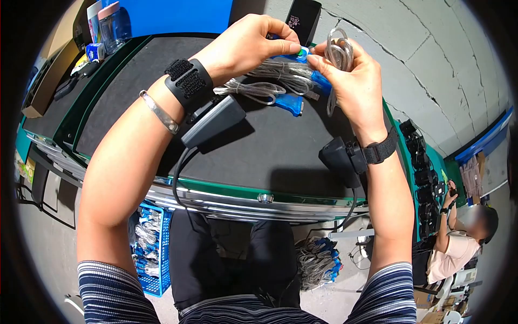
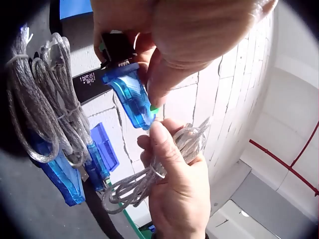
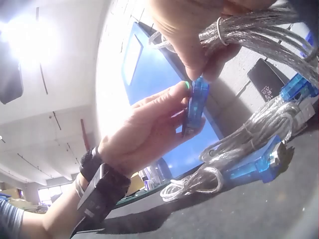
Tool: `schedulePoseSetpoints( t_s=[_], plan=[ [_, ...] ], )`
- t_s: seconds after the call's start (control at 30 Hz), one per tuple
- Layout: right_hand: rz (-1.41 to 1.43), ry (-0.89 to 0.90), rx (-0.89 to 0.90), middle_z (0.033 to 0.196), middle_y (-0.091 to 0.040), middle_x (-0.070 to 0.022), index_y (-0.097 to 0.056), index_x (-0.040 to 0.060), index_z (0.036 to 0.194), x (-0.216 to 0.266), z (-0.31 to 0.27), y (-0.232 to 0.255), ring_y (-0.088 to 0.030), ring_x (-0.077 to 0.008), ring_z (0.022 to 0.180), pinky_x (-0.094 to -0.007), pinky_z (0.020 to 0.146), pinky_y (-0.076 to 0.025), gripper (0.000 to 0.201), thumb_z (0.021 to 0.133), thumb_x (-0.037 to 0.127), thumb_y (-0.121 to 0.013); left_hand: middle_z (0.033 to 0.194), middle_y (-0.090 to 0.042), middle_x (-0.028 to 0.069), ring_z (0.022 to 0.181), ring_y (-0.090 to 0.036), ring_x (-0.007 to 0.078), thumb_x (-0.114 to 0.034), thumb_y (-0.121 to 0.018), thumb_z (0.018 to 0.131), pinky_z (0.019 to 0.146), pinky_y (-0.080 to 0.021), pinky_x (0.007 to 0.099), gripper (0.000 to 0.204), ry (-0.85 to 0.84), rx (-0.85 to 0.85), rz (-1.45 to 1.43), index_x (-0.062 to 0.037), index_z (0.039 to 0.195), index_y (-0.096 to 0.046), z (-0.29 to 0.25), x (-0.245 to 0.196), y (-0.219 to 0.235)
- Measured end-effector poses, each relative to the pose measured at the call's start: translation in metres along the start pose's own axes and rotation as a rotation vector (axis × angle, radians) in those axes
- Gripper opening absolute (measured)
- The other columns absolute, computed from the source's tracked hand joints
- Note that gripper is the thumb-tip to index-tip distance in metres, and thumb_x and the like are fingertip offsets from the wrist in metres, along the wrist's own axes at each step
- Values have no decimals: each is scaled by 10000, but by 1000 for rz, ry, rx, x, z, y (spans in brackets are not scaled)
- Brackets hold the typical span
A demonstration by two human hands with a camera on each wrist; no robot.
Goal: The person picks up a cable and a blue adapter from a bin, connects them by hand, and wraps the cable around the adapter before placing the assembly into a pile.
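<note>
Between both hands is a translucent blue cable connector (image 2: 130, 99), with a small green sticker (image 2: 154, 108) near its cable end. My left hand (image 1: 251, 46) pinches the connector between thumb and fingers, thumb at the sticker. My right hand (image 1: 359, 83) holds the coiled clear-grey cable (image 1: 339, 53), its thumb and fingertips gripping the connector's cable end. A tie binds the coil. Below the hands, more coiled cables (image 1: 288, 75) with blue connectors lie on the dark mat. One blue connector (image 3: 254, 164) there shows a metal plug end.
A phone (image 1: 303, 19) with a lit clock stands behind the cables. At the back left are a blue panel (image 1: 178, 16) and a bottle (image 1: 113, 29). Below the table's front edge stand a blue basket (image 1: 164, 254) of cables and a cable pile (image 1: 318, 264). Another person (image 1: 458, 243) sits at right.
</note>
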State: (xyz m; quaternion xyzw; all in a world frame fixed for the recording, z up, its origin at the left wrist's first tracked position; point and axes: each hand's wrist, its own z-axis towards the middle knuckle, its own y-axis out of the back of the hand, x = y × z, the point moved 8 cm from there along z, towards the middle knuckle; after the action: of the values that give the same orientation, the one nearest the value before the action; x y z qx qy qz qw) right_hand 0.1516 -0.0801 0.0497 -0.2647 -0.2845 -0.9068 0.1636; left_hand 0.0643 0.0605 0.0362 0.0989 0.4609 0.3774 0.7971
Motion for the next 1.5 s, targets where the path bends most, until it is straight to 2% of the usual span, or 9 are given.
schedulePoseSetpoints(
  t_s=[0.17, 0.33, 0.57, 0.73, 1.03, 1.5],
  plan=[
    [-17, 5, 11, 863, -717, -46, -694, 38, 948, -3, 0, -1, -665, -100, 800, -257, 732, -525, 203, 785, 122, -782, 991, -659, 68, 944, -619, 168, -314, -706, 877, 881, -481, 311, 316, 19, -17, 69, -32, 1019, -694, 1, 2, -1],
    [-8, -6, 12, 878, -718, -48, -695, 45, 959, -4, 0, -2, -671, -109, 812, -263, 741, -530, 211, 788, 131, -785, 993, -649, 79, 938, -630, 181, -297, -714, 869, 863, -495, 307, 307, -39, -70, 216, -21, 1002, -700, 2, -3, 1],
    [-47, 1, 14, 882, -719, -51, -695, 46, 962, -4, 0, -2, -676, -115, 819, -267, 749, -534, 218, 787, 137, -789, 1006, -654, 85, 934, -633, 188, -304, -724, 857, 852, -502, 319, 310, -40, -97, 218, -32, 1004, -702, 1, -2, 0],
    [-36, 7, 11, 884, -723, -55, -693, 42, 967, -4, 0, -2, -678, -117, 820, -270, 752, -536, 223, 789, 139, -788, 1019, -653, 88, 944, -632, 200, -312, -727, 851, 856, -501, 326, 314, -114, -154, 265, -38, 1003, -703, 0, -5, 0],
    [-34, 15, 3, 886, -722, -52, -695, 47, 967, -2, -1, -1, -680, -120, 823, -272, 756, -539, 218, 794, 144, -785, 1016, -651, 72, 944, -620, 198, -315, -734, 845, 817, -501, 331, 290, -152, -192, 319, -67, 993, -710, -1, -8, 2],
    [-41, 16, -4, 877, -718, -47, -699, 53, 958, -2, -1, -1, -673, -115, 813, -270, 747, -536, 206, 797, 150, -783, 1003, -649, 58, 928, -615, 187, -316, -736, 845, 815, -495, 324, 278, -152, -194, 321, -76, 985, -714, -1, -9, 2]
  ],
)
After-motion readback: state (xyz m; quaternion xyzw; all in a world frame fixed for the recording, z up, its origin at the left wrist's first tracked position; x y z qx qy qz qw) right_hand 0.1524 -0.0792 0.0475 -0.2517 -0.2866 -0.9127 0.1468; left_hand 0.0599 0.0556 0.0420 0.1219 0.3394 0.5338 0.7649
